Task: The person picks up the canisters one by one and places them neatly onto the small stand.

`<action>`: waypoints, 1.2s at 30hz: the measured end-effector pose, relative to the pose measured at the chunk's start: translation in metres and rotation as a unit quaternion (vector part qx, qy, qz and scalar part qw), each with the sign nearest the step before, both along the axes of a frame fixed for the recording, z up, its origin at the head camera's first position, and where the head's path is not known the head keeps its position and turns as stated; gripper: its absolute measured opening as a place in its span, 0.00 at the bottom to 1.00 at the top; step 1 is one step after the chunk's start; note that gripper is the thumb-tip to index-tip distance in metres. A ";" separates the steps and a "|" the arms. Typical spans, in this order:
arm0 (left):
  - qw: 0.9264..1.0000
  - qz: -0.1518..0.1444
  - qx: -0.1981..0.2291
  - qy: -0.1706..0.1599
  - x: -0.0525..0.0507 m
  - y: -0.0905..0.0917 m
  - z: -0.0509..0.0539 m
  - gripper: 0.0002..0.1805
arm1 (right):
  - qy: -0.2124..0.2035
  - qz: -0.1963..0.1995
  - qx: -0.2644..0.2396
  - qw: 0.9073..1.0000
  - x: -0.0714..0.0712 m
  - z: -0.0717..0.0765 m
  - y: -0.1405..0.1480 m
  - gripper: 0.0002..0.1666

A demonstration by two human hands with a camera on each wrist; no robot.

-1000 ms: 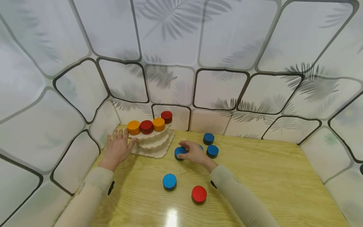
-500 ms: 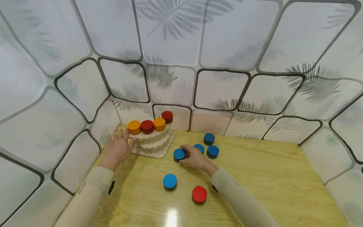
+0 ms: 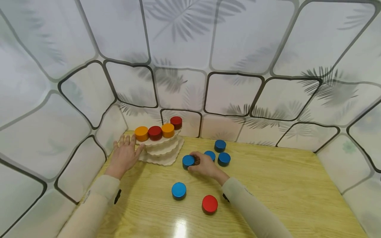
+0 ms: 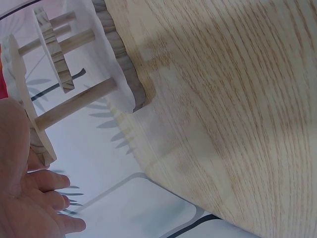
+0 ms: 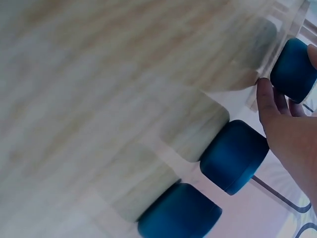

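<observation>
My left hand (image 3: 125, 158) lies at the left end of a white tiered stand (image 3: 162, 157), touching its top tier. Its fingers are straight and spread; in the left wrist view, the thumb (image 4: 12, 129) overlaps the tier's edge. Atop the stand sit orange cylinders (image 3: 141, 133) and red cylinders (image 3: 155, 133). To the right of the stand, my right hand (image 3: 205, 165) pinches a blue cylinder (image 3: 188, 161) between thumb and fingers. That blue cylinder (image 5: 294, 72) shows at the right edge of the right wrist view; whether it touches the table I cannot tell.
Beside the right hand stand several more blue cylinders (image 3: 224, 159), one partly hidden by it. Nearer the front of the wood-grain table (image 3: 276, 185) are a lighter blue cylinder (image 3: 179, 190) and a red cylinder (image 3: 209, 204). A patterned wall (image 3: 232, 96) rises behind and at both sides.
The right hand has taken hold of the blue cylinder from its right side, and that cylinder has shifted very slightly. The left hand has stayed at the stand.
</observation>
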State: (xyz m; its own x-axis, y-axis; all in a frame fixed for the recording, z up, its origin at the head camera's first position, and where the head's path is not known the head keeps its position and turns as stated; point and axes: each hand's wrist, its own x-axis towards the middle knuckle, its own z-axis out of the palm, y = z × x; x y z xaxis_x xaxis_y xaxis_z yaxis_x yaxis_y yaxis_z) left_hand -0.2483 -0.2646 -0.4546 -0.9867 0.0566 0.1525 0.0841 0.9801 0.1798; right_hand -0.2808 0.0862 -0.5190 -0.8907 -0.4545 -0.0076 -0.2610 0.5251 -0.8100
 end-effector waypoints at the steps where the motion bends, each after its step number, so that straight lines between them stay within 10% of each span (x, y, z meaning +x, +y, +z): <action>1: 1.000 -0.001 0.000 0.000 0.000 0.000 0.000 0.41 | 0.001 -0.001 0.002 1.000 0.000 0.001 -0.001 0.36; 20: 1.000 -0.001 -0.002 0.005 -0.001 0.000 0.002 0.40 | 0.018 0.032 -0.018 0.999 -0.007 0.053 -0.039 0.35; 36: 1.000 -0.002 0.000 -0.003 -0.003 -0.001 0.001 0.41 | 0.002 0.028 -0.047 0.999 -0.009 0.052 -0.077 0.31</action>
State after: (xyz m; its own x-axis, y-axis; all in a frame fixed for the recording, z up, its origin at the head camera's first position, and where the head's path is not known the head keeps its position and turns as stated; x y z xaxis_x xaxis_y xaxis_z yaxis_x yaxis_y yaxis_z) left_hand -0.2508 -0.2660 -0.4534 -0.9875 0.0597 0.1460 0.0858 0.9799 0.1799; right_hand -0.2895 0.0093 -0.4673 -0.8643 -0.5013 0.0411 -0.2908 0.4313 -0.8540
